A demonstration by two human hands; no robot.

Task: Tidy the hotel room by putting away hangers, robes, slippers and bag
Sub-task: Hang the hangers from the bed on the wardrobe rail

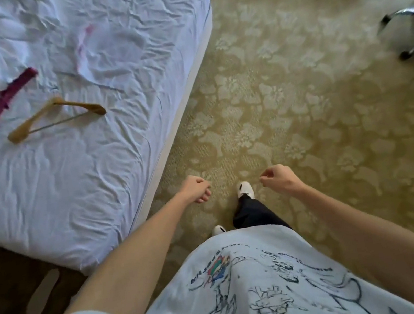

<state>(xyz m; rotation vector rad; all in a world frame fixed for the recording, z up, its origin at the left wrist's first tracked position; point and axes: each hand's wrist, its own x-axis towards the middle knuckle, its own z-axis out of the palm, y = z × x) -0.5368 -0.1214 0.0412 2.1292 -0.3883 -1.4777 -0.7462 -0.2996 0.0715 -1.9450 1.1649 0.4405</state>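
I wear a pale grey printed T-shirt (259, 283), dark trousers (254, 213) and white shoes (245, 189); my arms are bare.

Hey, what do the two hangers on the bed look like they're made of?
The tan hanger looks like varnished wood: honey-brown, slightly glossy arms, with a thin, possibly metal, crossbar. The magenta hanger is a flat, uniformly coloured bar, probably plastic or painted wood; blur leaves that open.
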